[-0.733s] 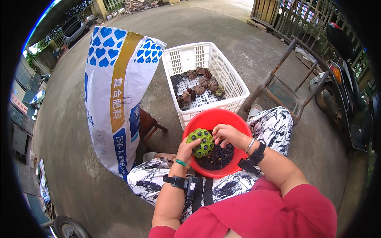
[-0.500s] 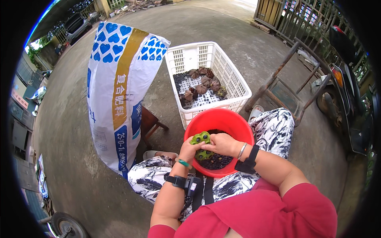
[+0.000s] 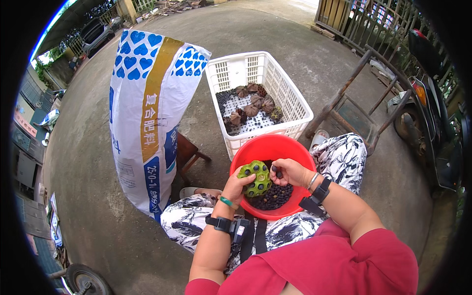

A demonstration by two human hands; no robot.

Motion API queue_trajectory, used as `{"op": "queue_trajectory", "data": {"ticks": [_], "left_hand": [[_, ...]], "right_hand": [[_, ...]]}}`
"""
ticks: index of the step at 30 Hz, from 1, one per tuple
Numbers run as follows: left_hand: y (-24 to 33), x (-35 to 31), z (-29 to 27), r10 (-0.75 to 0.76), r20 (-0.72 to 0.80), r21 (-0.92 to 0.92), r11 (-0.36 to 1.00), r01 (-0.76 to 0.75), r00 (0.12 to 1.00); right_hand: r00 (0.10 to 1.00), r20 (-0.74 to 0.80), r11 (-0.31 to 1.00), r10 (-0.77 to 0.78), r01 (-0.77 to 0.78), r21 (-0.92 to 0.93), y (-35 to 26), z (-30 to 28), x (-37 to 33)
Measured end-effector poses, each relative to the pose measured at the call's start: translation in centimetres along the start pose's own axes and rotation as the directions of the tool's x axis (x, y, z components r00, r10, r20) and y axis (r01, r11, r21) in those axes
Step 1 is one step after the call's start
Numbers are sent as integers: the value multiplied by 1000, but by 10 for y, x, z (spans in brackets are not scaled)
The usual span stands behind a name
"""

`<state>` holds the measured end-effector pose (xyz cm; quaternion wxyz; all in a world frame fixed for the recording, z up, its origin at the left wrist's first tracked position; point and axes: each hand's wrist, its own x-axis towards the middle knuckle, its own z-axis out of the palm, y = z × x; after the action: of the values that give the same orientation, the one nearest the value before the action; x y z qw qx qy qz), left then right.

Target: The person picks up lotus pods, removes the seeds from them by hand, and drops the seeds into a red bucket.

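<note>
- Since the last frame my right hand (image 3: pixel 291 173) has come off the green seed pod (image 3: pixel 257 184) to just beside it, on the right; the pod's face now shows more fully.
- Right hand: thumb and fingers pinched on what looks like a dark seed (image 3: pixel 278 173). A small grip, I judge, to suit a small round thing.
- Left hand (image 3: pixel 233 187): grasping the pod by its left edge, thumb on the face, other fingers mostly hidden behind. Likely held so to leave the seed holes free to the right hand.
- Pod: tilted face up toward me, above the left part of the red basin (image 3: pixel 269 142). One pale hole stands among dark-filled ones.
- Basin sits between my knees, loose dark seeds (image 3: pixel 279 194) at its bottom; placed there, I think, so drops land inside.
- White crate (image 3: pixel 298 127) just beyond, within reach; brown dried pods (image 3: pixel 255 104) and more dark seeds in it.
- Tall white sack (image 3: pixel 135 105) upright on my left, outside the working space.
</note>
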<state>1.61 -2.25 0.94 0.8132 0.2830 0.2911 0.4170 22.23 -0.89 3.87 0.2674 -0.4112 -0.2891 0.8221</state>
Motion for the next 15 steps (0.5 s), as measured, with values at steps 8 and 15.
{"op": "queue_trajectory", "data": {"ticks": [8, 15], "left_hand": [[6, -1, 0, -18, 97, 64, 998, 12, 995], [17, -7, 8, -43, 171, -69, 996, 55, 984]], "right_hand": [[994, -101, 781, 30, -87, -618, -25, 26, -4], [996, 83, 974, -38, 55, -219, -13, 12, -6]]}}
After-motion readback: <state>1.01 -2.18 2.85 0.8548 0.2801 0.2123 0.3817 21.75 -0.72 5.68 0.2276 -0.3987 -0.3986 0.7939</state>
